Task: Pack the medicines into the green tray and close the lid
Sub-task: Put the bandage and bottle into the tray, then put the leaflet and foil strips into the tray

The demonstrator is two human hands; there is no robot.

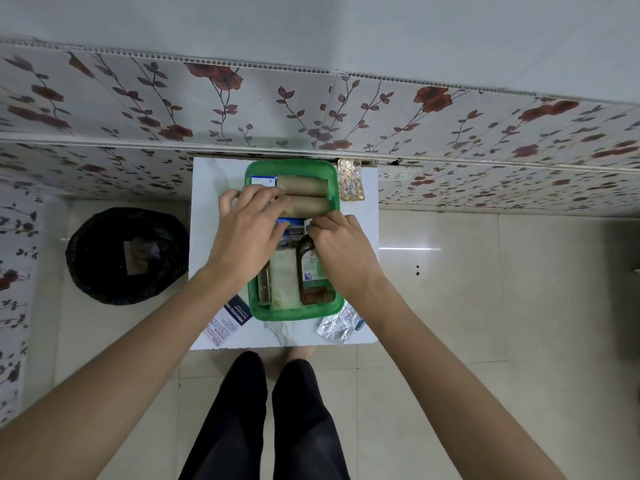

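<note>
The person's arms are bare, with no sleeves showing; the legs wear plain black trousers.

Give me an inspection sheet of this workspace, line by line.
Surface: small white table against a floral wall.
Job's things: green tray holds two brown rolls, a brown bottle and boxes; no lid seen.
Clutter: gold blister pack beside the tray's far right corner; silver blister pack and a dark leaflet box at the near edge.
Hands: left hand and right hand both reach into the tray; grip unclear.
Cables: nothing seen.
Surroundings: black bin on the tiled floor, left of the table.
</note>
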